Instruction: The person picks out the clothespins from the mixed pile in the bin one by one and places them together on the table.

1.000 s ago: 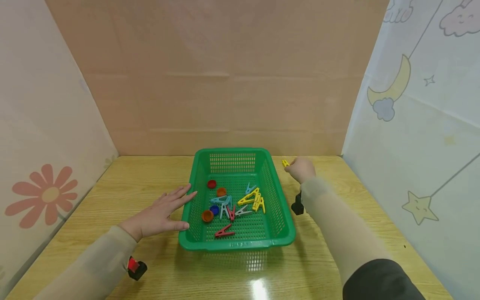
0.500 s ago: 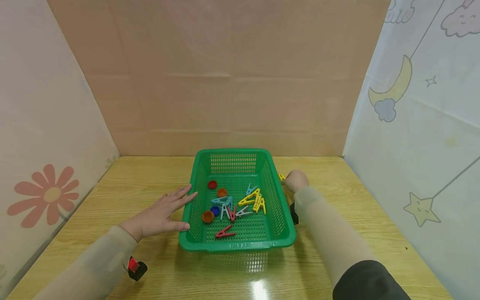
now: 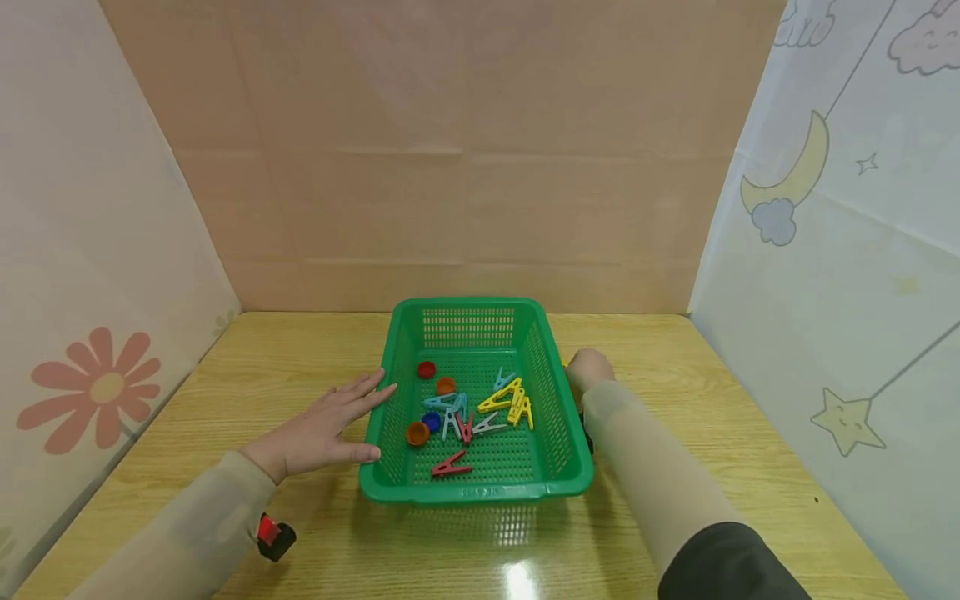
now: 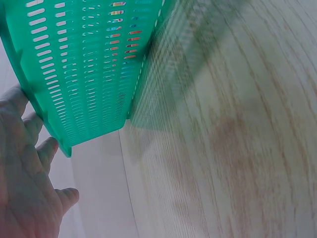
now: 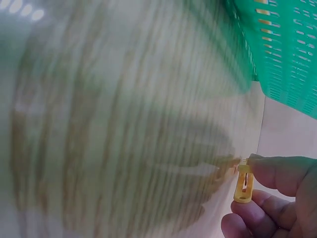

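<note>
A green plastic basket stands on the wooden table with clothespins and round caps in it. My left hand rests its spread, straight fingers on the basket's left rim. Beyond the basket's right wall, my right hand pinches a yellow clothespin between thumb and fingers, low over the tabletop. In the head view only a sliver of that clothespin shows past the rim. Inside the basket, several yellow clothespins lie toward the right, with red clothespins, grey ones and light blue ones around the middle.
An orange cap, a blue cap and a red cap lie in the basket's left half. Patterned panels flank the wooden table on both sides, and a tan backdrop closes off its far edge.
My right hand has come nearer along the basket's right side, bringing the yellow clothespin down beside the wall, where it is now mostly hidden. My left hand has stayed on the rim.
</note>
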A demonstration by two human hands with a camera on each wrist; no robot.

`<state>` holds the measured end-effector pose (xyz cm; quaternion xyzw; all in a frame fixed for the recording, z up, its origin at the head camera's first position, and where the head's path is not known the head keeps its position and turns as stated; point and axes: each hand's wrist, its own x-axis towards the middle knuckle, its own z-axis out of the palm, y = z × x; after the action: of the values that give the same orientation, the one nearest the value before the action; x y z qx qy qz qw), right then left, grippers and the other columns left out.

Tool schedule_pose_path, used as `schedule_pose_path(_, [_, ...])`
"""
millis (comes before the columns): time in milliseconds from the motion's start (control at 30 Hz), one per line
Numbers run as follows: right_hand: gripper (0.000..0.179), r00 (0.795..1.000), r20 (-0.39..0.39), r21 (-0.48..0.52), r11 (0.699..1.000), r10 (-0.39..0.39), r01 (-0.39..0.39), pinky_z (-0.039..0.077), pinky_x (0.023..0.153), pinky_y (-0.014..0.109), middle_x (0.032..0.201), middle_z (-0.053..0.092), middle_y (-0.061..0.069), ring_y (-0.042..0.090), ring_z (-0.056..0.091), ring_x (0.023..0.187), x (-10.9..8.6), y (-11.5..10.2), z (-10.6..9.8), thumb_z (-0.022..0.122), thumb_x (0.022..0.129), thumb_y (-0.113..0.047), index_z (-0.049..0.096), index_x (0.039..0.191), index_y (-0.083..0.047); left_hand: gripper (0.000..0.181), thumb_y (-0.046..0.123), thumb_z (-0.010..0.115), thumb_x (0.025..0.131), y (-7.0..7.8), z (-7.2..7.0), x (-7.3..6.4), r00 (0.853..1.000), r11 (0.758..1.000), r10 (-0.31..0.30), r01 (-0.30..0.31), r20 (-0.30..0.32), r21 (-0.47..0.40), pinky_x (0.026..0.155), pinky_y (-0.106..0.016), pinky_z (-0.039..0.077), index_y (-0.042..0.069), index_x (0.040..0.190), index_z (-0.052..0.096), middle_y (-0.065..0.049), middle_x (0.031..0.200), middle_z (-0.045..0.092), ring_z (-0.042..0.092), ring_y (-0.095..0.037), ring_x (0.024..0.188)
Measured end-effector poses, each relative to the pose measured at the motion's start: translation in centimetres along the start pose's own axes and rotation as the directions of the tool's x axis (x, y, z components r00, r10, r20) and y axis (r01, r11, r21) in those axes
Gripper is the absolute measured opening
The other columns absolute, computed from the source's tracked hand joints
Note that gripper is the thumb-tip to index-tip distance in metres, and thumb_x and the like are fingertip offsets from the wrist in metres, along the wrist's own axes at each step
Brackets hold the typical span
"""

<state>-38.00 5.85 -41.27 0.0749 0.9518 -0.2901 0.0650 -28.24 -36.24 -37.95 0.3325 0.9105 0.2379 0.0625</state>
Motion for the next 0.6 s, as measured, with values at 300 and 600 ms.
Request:
schedule_pose_path(300, [0.013, 0.999, 0.037, -0.005, 0.999, 0.036, -0.036, 0.054, 0.064, 0.036, 0.095, 0.067, 0.018, 0.031, 0.061, 0.086, 0.23, 0.25, 0.24, 0.060, 0.088, -0.008, 0.069, 0.081, 0.000, 0.083, 0.050, 0.063, 0.088, 0.15, -0.07, -0.01, 1.000, 1.000, -0.006, 0.006, 0.005, -0.010, 0.107, -0.070, 0.004, 0.025, 0.155, 0.021, -0.007, 0.161, 0.008, 0.007, -0.039, 0.145])
schedule_pose_path(600, [0.019, 0.999, 0.048, 0.006, 1.000, 0.004, -0.004, 0.054, 0.078, 0.045, 0.102, 0.066, 0.023, 0.036, 0.061, 0.094, 0.30, 0.50, 0.04, 0.060, 0.090, -0.010, 0.070, 0.087, 0.005, 0.083, 0.050, 0.064, 0.088, 0.13, -0.07, -0.03, 1.000, 1.000, -0.007, 0.007, 0.006, -0.016, 0.107, -0.070, 0.004, 0.025, 0.155, 0.022, -0.007, 0.161, 0.008, 0.007, -0.040, 0.145])
